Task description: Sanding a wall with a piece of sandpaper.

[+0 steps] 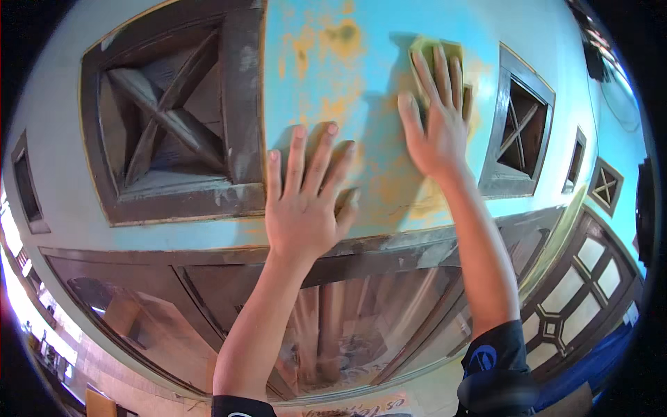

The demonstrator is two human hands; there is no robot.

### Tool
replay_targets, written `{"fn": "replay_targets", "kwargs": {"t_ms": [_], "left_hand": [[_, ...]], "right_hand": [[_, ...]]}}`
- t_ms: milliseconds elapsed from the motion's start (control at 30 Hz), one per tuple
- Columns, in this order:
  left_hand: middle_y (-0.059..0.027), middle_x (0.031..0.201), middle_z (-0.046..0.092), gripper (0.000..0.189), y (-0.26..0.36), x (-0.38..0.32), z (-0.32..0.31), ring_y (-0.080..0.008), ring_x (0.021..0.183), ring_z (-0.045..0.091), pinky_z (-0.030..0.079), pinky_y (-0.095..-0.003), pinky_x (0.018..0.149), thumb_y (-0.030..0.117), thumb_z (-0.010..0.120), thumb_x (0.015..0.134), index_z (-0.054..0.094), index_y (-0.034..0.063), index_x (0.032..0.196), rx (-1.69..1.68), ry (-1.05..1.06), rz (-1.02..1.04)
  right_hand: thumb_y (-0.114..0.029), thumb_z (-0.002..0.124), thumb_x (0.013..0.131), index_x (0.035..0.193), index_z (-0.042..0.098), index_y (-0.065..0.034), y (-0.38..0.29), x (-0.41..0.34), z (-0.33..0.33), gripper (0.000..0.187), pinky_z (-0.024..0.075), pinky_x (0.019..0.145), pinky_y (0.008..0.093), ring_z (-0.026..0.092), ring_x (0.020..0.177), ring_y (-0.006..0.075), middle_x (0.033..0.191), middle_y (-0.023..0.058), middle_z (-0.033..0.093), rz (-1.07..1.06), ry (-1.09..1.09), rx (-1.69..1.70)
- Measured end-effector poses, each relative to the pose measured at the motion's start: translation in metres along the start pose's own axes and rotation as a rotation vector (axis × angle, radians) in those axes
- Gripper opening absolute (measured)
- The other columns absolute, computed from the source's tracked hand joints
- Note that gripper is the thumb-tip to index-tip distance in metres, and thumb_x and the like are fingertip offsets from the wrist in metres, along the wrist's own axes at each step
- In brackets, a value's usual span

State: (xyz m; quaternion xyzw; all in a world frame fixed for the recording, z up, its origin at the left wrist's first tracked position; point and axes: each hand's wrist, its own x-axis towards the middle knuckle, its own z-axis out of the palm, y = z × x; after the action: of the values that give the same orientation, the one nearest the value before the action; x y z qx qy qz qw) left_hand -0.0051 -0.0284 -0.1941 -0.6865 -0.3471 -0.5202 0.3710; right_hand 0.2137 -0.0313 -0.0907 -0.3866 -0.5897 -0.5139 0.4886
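Observation:
My left hand (301, 208) lies with fingers spread against the turquoise wall (385, 208), just right of the large vent frame, and holds nothing. Higher up and to the right, my right hand (440, 117) presses a folded yellow-green sheet (452, 49), which looks like sandpaper, flat against the same wall. Its fingers lie over the sheet and hide most of it. Around both hands the paint is worn in patches, with an orange-yellow layer (333, 44) showing through.
A dark wooden vent frame with crossed bars (167, 112) is at left, a smaller one (521, 125) at right. Below runs a wooden window frame (365, 255) with glass panes (359, 323). A panelled door (568, 292) stands at far right, near a blue cover (589, 359).

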Motion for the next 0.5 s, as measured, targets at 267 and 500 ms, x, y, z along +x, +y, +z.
{"fn": "replay_targets", "kwargs": {"t_ms": [267,500], "left_hand": [[0.0017,0.171,0.036,0.063,0.001,-0.008,0.003,-0.0307,0.16,0.028,0.016,-0.0569,0.129,0.048,0.059,0.097,0.052,0.0297,0.156,0.001,-0.007,-0.011],[0.0023,0.171,0.035,0.062,0.0,-0.008,0.002,-0.0307,0.16,0.026,0.016,-0.0566,0.129,0.047,0.061,0.096,0.054,0.0288,0.154,-0.024,-0.022,-0.01]], "right_hand": [[-0.043,0.047,0.108,0.16,0.047,-0.0319,0.026,-0.011,0.007,0.053,0.012,0.127,0.0626,0.027,0.159,0.0383,0.172,0.008,0.034,-0.081,-0.074,0.007],[-0.051,0.053,0.103,0.162,0.043,-0.0329,-0.018,-0.003,-0.017,0.062,0.0121,0.126,0.0626,0.022,0.16,0.0401,0.173,0.0107,0.028,0.089,-0.047,-0.034]]}}
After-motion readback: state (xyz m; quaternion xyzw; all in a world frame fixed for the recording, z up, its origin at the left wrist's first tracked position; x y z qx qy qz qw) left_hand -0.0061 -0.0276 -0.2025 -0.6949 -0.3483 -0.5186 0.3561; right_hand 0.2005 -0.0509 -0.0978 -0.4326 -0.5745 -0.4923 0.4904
